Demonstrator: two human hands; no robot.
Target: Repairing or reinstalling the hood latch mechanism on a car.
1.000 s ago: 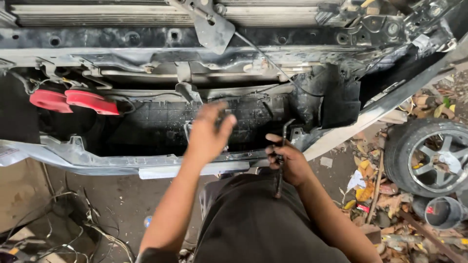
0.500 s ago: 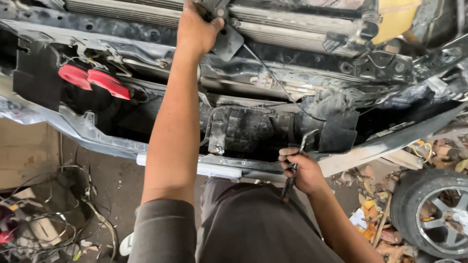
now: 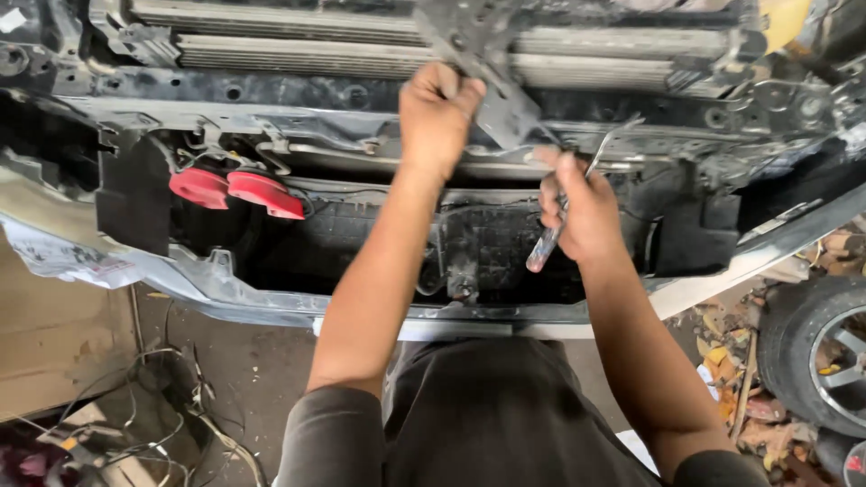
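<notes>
A dull grey metal bracket (image 3: 492,81), flat and angular, slants down across the ribbed radiator (image 3: 298,41) at the top of the stripped car front. The left hand (image 3: 437,113) has its fingers clamped on the bracket's left edge. Just beside it, the right hand (image 3: 582,212) is closed around a thin shiny wrench (image 3: 568,194). Two glossy red horns (image 3: 236,189) sit to the left, a rubber tyre (image 3: 816,352) among dry leaves to the right.
</notes>
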